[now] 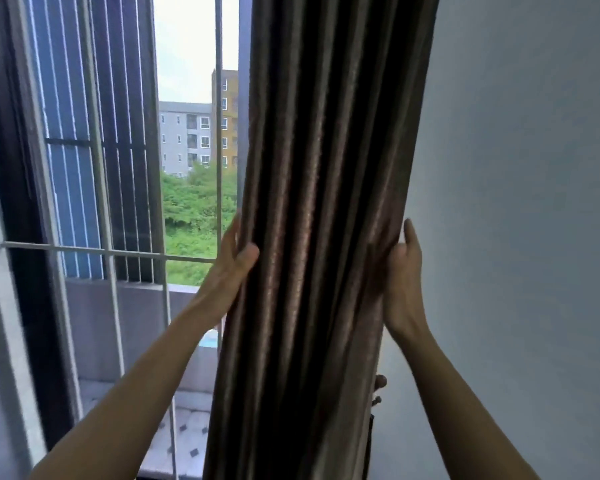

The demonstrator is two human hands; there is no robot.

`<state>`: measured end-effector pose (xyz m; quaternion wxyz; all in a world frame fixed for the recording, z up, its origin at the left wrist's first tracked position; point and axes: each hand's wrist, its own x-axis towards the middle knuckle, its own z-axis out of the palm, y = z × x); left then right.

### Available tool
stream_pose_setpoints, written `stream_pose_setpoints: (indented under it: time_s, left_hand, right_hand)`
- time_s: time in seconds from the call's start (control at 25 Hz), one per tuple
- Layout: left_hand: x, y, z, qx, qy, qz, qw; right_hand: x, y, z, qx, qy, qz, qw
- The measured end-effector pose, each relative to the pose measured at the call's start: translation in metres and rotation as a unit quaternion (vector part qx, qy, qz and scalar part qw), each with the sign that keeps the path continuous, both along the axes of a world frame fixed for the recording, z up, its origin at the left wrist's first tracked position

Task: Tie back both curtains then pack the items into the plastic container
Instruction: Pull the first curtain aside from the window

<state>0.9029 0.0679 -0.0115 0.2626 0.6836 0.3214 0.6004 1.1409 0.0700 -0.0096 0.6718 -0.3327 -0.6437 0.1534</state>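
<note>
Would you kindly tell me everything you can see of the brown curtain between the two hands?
The curtain is dark brown, slightly shiny fabric, gathered into a thick upright bundle of deep folds. It hangs between the window and the grey wall. The left hand grips its left edge, thumb in front; the right hand holds its right edge. Nothing is tied around it.

The curtain [312, 237] is dark brown cloth with a faint sheen; the wall [520, 202] looks matt.

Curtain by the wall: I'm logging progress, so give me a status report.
Left hand grips the curtain on its window side, right hand holds its wall side. Curtain gathered in a column, no tie visible. Nothing blocking.
</note>
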Motion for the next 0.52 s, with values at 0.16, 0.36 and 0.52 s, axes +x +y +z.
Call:
stream_pose_setpoints:
  time_s: [0.16, 0.36, 0.52]
  left_hand:
    - [-0.011, 0.005, 0.026, -0.036, 0.037, 0.004, 0.999]
    - [-0.031, 0.012, 0.009, -0.127, -0.024, -0.022, 0.991]
    - [-0.013, 0.013, -0.007, -0.173, -0.087, -0.065, 0.979]
  right_hand:
    - [-0.016, 0.003, 0.025, -0.036, -0.058, 0.12, 0.99]
    - [-0.027, 0.009, 0.001, -0.08, -0.041, 0.168, 0.982]
    - [-0.03, 0.013, -0.018, -0.095, -0.051, 0.146, 0.983]
